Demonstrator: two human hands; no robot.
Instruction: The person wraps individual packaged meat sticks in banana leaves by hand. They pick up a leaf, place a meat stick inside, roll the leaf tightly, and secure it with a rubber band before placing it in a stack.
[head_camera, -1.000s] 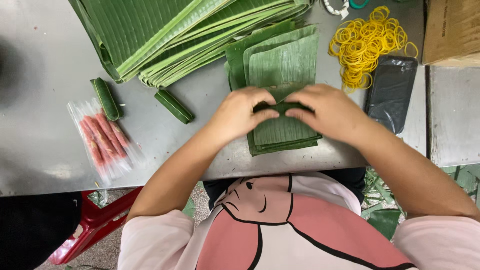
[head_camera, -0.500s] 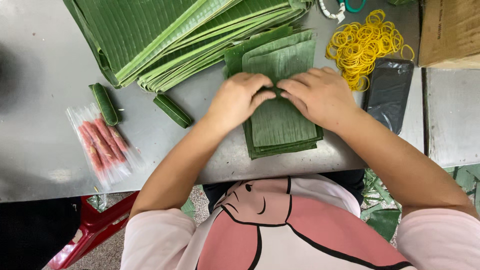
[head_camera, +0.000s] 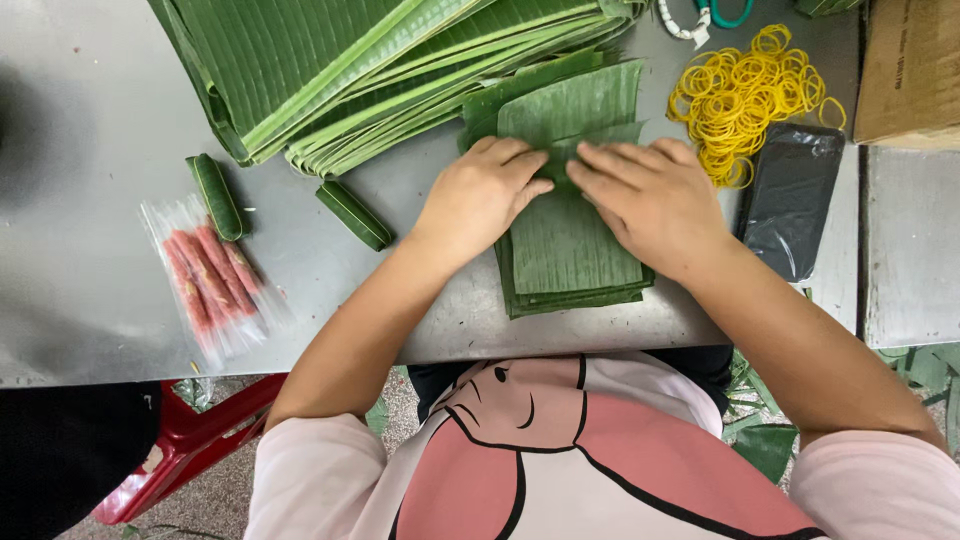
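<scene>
Moved up the stack (head_camera: 570, 250) since a second ago: both hands, from its near half to its far half, with the dark gap once between them now covered by leaf.

Under the stack, grey table (head_camera: 80, 120). Left of the stack and beyond it, big pile (head_camera: 330, 70) of long leaves, its edge just touching the stack's far corner. On the stack itself, left hand (head_camera: 480, 195) and right hand (head_camera: 650, 195), palms down, fingers stretched out and nearly meeting over a fold in the top leaf; neither closed around anything, both pressing flat. Right of the stack, close by, black pouch (head_camera: 795, 200); beyond that, heap of yellow bands (head_camera: 750, 90). Well left of the stack, clear pack (head_camera: 205, 280) of pink sausages. Between pack and stack, two small green rolls (head_camera: 352, 213), lying apart from each other.

To do this well, as far as can be judged:
- Keep the palms flat and the pressure even, so the fold lies down without splitting the leaf along its ribs.
- Smooth along the ribs, not across them; seems the safer way with leaf this thin.
- Hold the top leaf square on the stack, edges lined up, so nothing skews toward the pouch side.
- Mind the near end of the stack, flush with the table edge: press downward rather than toward the body, or the lot may slide off.
- Keep fingertips close together at the fold, so no crease springs back between them.
</scene>
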